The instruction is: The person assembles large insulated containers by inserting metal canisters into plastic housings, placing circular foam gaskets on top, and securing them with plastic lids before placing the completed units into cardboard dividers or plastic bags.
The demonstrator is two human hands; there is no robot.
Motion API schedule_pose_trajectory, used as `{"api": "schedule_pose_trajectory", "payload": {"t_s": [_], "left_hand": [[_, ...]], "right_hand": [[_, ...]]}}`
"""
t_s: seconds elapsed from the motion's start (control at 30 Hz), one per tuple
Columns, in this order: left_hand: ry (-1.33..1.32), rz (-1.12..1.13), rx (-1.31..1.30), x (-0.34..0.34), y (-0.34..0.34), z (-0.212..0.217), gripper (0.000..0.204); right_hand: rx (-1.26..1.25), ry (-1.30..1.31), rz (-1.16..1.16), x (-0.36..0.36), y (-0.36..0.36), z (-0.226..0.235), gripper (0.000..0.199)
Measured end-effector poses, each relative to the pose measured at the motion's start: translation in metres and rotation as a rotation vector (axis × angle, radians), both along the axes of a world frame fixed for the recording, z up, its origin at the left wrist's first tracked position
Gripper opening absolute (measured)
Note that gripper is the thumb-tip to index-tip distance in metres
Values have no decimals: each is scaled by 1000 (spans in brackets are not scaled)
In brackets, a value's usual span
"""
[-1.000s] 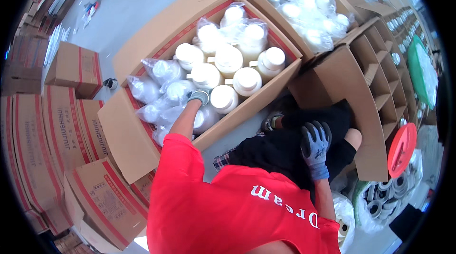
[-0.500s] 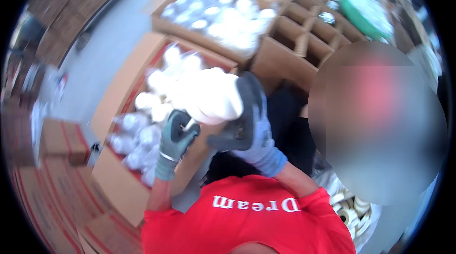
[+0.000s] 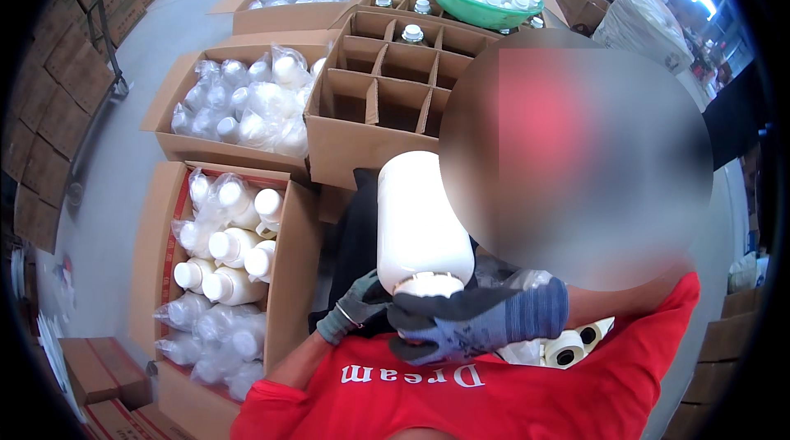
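A large white plastic bottle is in front of my chest, its broad base pointing away and its white cap toward me. My right hand, in a grey-blue glove with a dark palm, is wrapped round the cap end. Beside the bottle's lower left edge, my left hand, in a grey-green glove, is curled against it, its fingertips partly hidden. To the left, an open carton contains white bottles with caps, several of them in clear plastic bags.
A divided carton with one capped bottle stands ahead. Beyond it is a green basin of white caps. Another carton holds bagged bottles. A blurred round patch covers the right. Cream-coloured rolls or rings lie beside my right arm.
Both hands and the white bottle have come from above the left carton to in front of my chest. My right hand is now round the cap end. The view has shifted.
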State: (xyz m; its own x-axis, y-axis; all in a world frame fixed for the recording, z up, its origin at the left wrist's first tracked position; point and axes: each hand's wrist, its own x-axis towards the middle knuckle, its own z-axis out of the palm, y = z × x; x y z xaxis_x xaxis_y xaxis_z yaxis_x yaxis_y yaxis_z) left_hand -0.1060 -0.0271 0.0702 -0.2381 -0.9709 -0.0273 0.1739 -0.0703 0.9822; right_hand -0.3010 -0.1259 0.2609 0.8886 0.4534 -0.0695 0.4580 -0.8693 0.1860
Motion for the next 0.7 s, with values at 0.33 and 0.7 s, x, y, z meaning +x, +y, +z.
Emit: {"api": "schedule_pose_trajectory", "payload": {"t_s": [0.33,0.7], "left_hand": [[-298,228,62,72,-85,50,30],[-370,232,123,29,-255,42,29]], "right_hand": [[-140,-84,46,-13,-24,7,55],[428,-184,-853,-69,-26,32,61]]}}
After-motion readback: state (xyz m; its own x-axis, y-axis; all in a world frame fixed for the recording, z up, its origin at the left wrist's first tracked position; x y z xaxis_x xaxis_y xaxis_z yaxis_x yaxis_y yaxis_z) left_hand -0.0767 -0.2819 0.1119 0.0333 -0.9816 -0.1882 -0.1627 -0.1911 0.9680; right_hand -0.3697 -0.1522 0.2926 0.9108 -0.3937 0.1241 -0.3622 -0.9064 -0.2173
